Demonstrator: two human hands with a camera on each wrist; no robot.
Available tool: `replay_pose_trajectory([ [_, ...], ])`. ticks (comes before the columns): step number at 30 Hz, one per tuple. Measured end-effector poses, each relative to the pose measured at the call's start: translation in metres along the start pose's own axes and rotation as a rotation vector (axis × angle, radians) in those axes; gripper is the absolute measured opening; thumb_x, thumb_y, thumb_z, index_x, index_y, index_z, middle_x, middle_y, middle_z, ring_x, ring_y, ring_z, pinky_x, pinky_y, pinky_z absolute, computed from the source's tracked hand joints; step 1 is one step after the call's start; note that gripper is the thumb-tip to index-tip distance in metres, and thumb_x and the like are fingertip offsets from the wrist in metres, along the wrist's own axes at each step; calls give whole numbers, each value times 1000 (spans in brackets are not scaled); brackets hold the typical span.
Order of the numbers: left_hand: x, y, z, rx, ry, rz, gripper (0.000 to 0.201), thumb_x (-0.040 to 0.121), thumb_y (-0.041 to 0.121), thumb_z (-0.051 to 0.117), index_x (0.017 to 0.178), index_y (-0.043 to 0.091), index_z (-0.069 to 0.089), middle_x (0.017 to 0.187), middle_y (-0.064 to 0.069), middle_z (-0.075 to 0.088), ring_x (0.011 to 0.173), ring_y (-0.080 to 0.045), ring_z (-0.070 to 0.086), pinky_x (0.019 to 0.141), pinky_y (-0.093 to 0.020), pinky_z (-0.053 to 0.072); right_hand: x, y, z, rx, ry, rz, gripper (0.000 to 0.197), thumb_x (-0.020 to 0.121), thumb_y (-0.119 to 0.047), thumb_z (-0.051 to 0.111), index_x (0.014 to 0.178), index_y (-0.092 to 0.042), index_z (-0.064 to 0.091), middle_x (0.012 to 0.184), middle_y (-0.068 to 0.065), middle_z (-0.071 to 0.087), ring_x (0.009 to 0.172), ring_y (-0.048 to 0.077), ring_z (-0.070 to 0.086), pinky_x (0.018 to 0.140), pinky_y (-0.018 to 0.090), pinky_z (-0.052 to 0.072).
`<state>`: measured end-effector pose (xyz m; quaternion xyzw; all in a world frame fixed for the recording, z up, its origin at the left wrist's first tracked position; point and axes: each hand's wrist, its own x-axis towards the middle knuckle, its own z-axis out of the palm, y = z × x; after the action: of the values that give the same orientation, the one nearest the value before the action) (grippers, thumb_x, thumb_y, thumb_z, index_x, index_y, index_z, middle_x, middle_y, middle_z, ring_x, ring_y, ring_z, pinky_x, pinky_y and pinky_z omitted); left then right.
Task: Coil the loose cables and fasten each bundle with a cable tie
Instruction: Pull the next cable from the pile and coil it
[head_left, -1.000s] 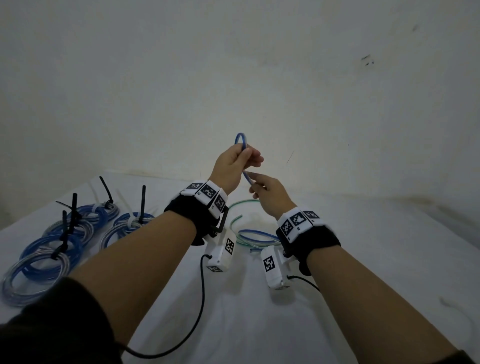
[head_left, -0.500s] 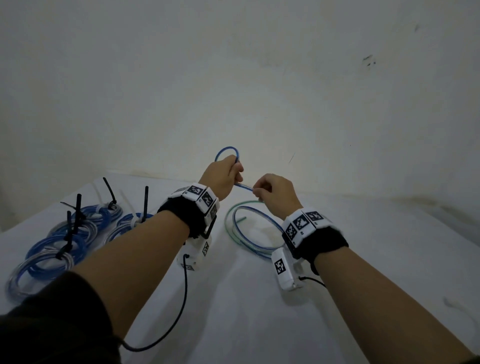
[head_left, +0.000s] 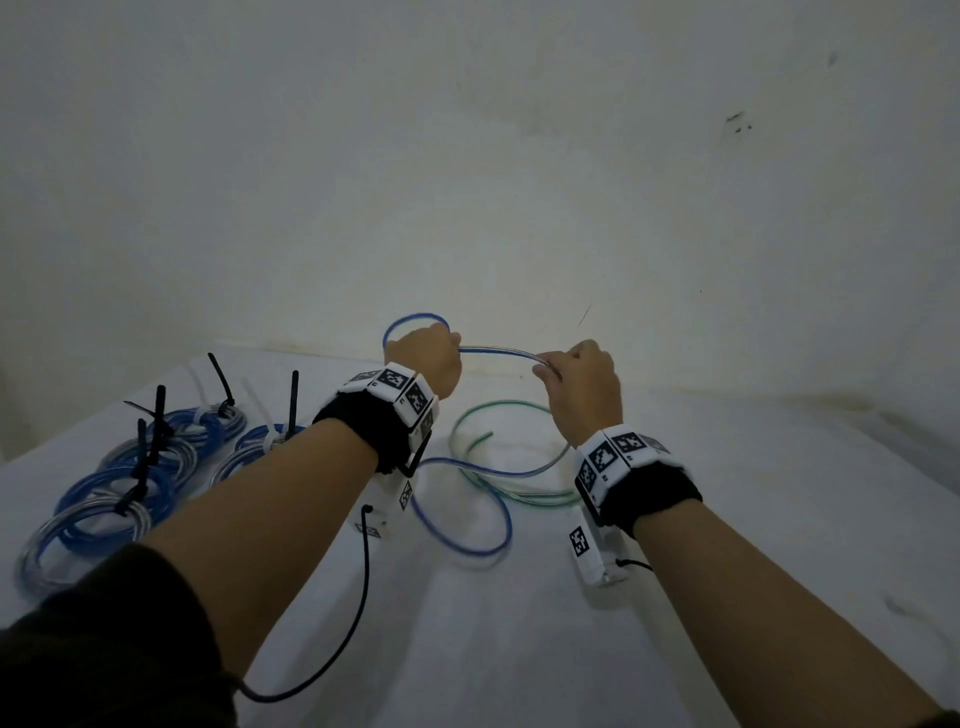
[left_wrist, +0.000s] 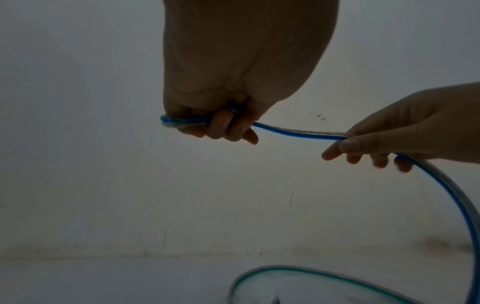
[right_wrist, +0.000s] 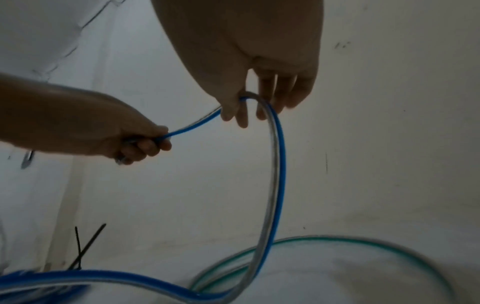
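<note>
A loose blue-and-clear cable (head_left: 498, 349) stretches between my two raised hands above the white table (head_left: 519, 649). My left hand (head_left: 428, 353) grips one end in a fist, a small loop (head_left: 413, 318) arching over its knuckles; the left wrist view shows its fingers curled round the cable (left_wrist: 296, 132). My right hand (head_left: 574, 374) pinches the cable farther along between thumb and fingers (right_wrist: 240, 111). From there the cable (right_wrist: 275, 174) drops and loops on the table (head_left: 467, 519). A loose green-and-clear cable (head_left: 511, 408) lies coiled under my hands.
Several blue and clear coils (head_left: 119, 483) fastened with black cable ties (head_left: 156, 415) lie at the table's left. Another tied coil (head_left: 260, 447) sits beside them. A black wire (head_left: 358, 597) hangs from my left wrist camera. The wall stands close behind the table.
My hands have lowered and drawn apart, the right sliding along the blue cable, so a longer stretch now spans between them. More cable lies spread in a loop on the table.
</note>
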<state>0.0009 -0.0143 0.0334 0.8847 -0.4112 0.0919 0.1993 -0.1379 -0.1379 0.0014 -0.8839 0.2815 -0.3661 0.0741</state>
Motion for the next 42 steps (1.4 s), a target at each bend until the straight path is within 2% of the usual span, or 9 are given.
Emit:
replay_pose_trajectory([
  [6, -10, 15, -1, -216, -311, 75, 45, 102, 26, 28, 107, 0, 64, 104, -17, 62, 92, -30, 56, 77, -29, 39, 0, 1, 0, -273, 18, 104, 26, 101, -18, 37, 120, -7, 51, 117, 15, 44, 93, 31, 52, 68, 32, 30],
  [10, -17, 24, -4, -487, -435, 23, 40, 100, 33, 36, 76, 8, 55, 63, -2, 44, 51, -15, 36, 47, -23, 30, 4, 7, 1, -175, 61, 155, 26, 95, -4, 44, 120, -5, 47, 121, 15, 46, 98, 33, 52, 68, 33, 33],
  [18, -22, 35, -17, -922, -632, -37, 44, 99, 38, 36, 60, 17, 36, 42, 9, 22, 36, -8, 15, 41, -15, 14, 4, 7, 10, 302, 3, 94, 29, 87, -7, 62, 115, -1, 53, 118, 14, 51, 104, 27, 53, 86, 25, 38],
  [23, -25, 36, -19, -977, -640, 13, 47, 97, 33, 43, 54, 19, 30, 46, 7, 19, 41, -9, 13, 46, -20, 10, 6, 1, 9, 472, 80, 141, 15, 90, -13, 60, 99, -2, 62, 99, 9, 63, 78, 17, 50, 61, 15, 31],
  [28, -24, 36, -20, -1083, -524, 11, 43, 99, 32, 38, 58, 18, 33, 43, 8, 24, 37, -8, 17, 41, -16, 14, 8, -4, 8, 499, 43, 126, 17, 93, -11, 54, 97, -1, 67, 82, 8, 62, 75, 19, 51, 58, 16, 30],
  [32, -21, 37, -22, -1124, -331, -10, 44, 99, 26, 37, 57, 16, 33, 39, 8, 27, 35, -8, 18, 41, -14, 15, 10, -5, 9, 484, -28, 172, 18, 93, -13, 53, 99, -2, 66, 93, 9, 66, 82, 19, 55, 69, 19, 36],
  [35, -19, 36, -20, -1127, -264, -20, 42, 98, 25, 37, 58, 14, 38, 39, 7, 32, 35, -9, 21, 42, -16, 16, 11, -5, 11, 536, -55, 273, 17, 93, -15, 55, 103, -1, 59, 97, 10, 62, 91, 31, 61, 84, 42, 50],
  [39, -18, 30, -14, -1108, -164, -57, 42, 98, 29, 39, 60, 14, 44, 40, 8, 40, 32, -7, 28, 38, -14, 22, 9, -1, 10, 362, -154, 351, 42, 94, -17, 53, 131, -2, 42, 133, 17, 41, 115, 33, 49, 92, 35, 40],
  [42, -18, 26, -12, -1073, -107, -73, 41, 98, 30, 41, 60, 15, 47, 48, 4, 41, 32, -6, 31, 37, -14, 24, 5, 0, 10, 342, -161, 356, 51, 96, -10, 47, 144, -6, 30, 142, 17, 24, 121, 31, 44, 98, 29, 35],
])
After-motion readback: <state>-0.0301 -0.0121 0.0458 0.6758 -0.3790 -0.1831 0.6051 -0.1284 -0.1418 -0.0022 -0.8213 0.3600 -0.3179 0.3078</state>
